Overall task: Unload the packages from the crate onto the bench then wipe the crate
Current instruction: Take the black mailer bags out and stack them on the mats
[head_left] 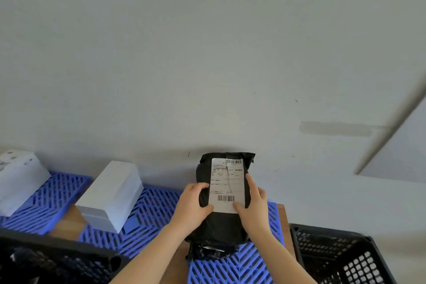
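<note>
Black poly mailer (219, 223) with white shipping label (227, 185) is on the blue grid mat (230, 265) on the counter (66, 223), top end at the wall (207, 53). Your left hand (192, 205) and right hand (252, 205) both grip its sides, thumbs on the label. White box (113, 193) to its left, another white package (18, 180) further left. Black crates at lower left (57, 258) and lower right (334, 256).

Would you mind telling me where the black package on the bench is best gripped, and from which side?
Take the black package by its two long sides near the middle, one hand from each side, as the left hand and right hand hold it. It lies label up, soft and bulging. Its near end is loose, crumpled film that would likely slip.
</note>
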